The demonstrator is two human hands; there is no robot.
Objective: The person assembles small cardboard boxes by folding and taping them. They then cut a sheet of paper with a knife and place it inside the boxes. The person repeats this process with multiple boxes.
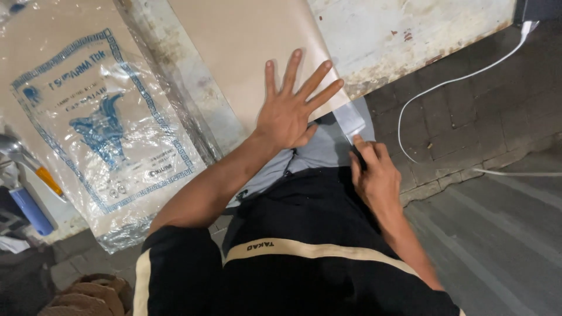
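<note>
A person presses the left hand (290, 114) flat, fingers spread, on a tan paper sheet (246, 52) at the edge of the worn white surface (398, 35), evidently to keep it from sliding. The right hand (374, 175) has its grip closed on a flat steel blade (353, 120) lying against the sheet's overhanging edge. A printed clear plastic bag (111, 129) lies just left.
</note>
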